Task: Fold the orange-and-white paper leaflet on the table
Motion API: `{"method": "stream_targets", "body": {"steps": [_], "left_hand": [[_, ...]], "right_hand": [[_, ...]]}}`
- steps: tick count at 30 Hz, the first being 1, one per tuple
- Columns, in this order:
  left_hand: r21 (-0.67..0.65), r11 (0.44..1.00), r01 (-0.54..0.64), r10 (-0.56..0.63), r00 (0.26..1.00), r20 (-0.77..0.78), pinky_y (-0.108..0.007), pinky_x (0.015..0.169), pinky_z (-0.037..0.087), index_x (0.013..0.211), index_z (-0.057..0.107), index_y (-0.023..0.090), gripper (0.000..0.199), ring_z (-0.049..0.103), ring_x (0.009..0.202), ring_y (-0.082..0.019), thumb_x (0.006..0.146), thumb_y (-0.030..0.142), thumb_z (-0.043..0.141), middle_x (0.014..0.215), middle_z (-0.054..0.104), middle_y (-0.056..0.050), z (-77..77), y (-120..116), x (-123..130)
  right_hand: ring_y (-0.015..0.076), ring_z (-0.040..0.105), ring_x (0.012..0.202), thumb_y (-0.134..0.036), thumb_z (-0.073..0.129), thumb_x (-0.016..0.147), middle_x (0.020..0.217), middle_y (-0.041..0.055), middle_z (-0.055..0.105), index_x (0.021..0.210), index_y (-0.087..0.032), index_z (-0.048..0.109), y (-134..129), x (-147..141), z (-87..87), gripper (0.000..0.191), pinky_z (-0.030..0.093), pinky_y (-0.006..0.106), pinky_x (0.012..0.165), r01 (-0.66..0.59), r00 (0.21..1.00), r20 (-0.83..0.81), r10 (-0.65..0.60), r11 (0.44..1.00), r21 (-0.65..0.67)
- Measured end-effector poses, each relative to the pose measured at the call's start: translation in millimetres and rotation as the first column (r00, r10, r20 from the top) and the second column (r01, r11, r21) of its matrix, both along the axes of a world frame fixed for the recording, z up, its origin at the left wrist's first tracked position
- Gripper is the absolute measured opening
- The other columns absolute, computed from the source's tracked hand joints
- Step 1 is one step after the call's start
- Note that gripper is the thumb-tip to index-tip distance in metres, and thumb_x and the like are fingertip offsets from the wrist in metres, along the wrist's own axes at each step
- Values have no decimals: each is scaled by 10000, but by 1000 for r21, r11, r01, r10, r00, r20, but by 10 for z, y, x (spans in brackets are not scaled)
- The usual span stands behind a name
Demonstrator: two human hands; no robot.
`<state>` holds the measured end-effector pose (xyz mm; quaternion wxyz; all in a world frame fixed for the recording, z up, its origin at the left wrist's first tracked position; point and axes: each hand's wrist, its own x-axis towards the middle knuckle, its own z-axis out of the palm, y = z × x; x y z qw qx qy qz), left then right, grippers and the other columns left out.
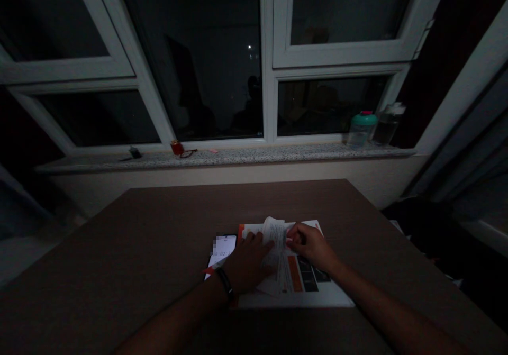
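Note:
My left hand, with a dark band on its wrist, lies with fingers spread on a thin printed sheet. The sheet rests on a white and orange printed booklet, and its top edge curls up. At the sheet's right side my right hand is closed in a pinch around a small pink object, possibly an eraser; dim light hides its details. A lit phone showing digits lies left of the booklet, partly behind my left hand. Something red sticks out near the phone's lower edge.
The brown table reaches toward a speckled stone sill under dark windows. On the sill stand a green-lidded shaker bottle, a clear bottle, a small red jar and a small dark item.

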<state>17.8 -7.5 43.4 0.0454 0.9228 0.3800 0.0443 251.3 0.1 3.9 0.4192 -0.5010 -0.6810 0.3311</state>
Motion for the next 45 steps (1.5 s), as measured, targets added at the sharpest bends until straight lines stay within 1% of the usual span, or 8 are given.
{"method": "stream_targets", "body": {"steps": [5, 9, 14, 20, 27, 35, 41, 45], "left_hand": [[-1, 1000, -6, 6, 1000, 29, -468, 956, 388, 1358, 452, 244, 636, 439, 1121, -325, 824, 491, 693, 1262, 487, -107, -13, -51, 45], [-15, 1000, 5, -5, 999, 42, -473, 982, 366, 1347, 457, 234, 624, 432, 1145, -327, 828, 492, 688, 1291, 494, -100, -6, -58, 56], [-32, 999, 8, -7, 999, 36, -480, 983, 367, 1353, 453, 245, 562, 422, 1180, -338, 865, 438, 655, 1335, 484, -93, -27, -12, 35], [-19, 1000, 18, -18, 999, 35, -477, 969, 384, 1354, 457, 252, 556, 426, 1170, -335, 866, 431, 652, 1324, 485, -95, -61, 38, 16], [-72, 994, 85, -86, 996, -5, -530, 961, 385, 1391, 442, 321, 710, 408, 1192, -373, 774, 527, 728, 1365, 437, -105, -5, 49, -42], [-96, 993, 66, -68, 997, -19, -546, 985, 371, 1382, 459, 337, 734, 385, 1243, -383, 742, 524, 764, 1401, 419, -111, 33, 18, -26], [-108, 993, 39, -42, 999, -25, -550, 1021, 342, 1419, 425, 311, 755, 362, 1291, -400, 767, 506, 750, 1461, 376, -139, 35, -4, -2], [-106, 993, 47, -51, 998, -34, -548, 1005, 368, 1427, 418, 300, 765, 383, 1281, -395, 769, 516, 744, 1469, 373, -146, 21, 2, -6]], "right_hand": [[129, 519, 608, -202, 658, 785, 679, -34, 547, 805, -204, 571, -87, -78, 43, 89, 386, 223, 551, -114, 979, 179, 98, 990, 79], [127, 509, 635, -144, 614, 788, 724, -30, 533, 770, -204, 521, -27, -103, 17, 112, 374, 228, 587, -102, 960, 275, 54, 981, 166], [121, 501, 597, -109, 592, 757, 663, -48, 519, 747, -208, 488, 27, -107, -16, 144, 346, 216, 558, -105, 955, 291, 54, 981, 161], [115, 491, 565, -132, 634, 725, 606, -59, 522, 718, -209, 501, -74, -112, -13, 154, 328, 199, 510, -260, 929, 283, 240, 965, 37], [122, 512, 615, -95, 572, 742, 664, -45, 522, 733, -207, 482, -61, -144, 2, 144, 342, 207, 554, -129, 951, 297, 88, 984, 123], [112, 513, 597, -69, 593, 723, 687, -42, 566, 776, -206, 544, -163, -136, 3, 155, 341, 200, 534, -382, 879, 330, 343, 922, 59], [127, 529, 629, -79, 540, 784, 700, -27, 541, 771, -207, 509, -102, -130, -41, 132, 360, 213, 570, -217, 931, 333, 152, 962, 166], [128, 531, 631, -55, 544, 730, 710, -20, 554, 747, -207, 513, -153, -110, -44, 157, 364, 216, 579, -371, 878, 383, 286, 914, 167]]}}
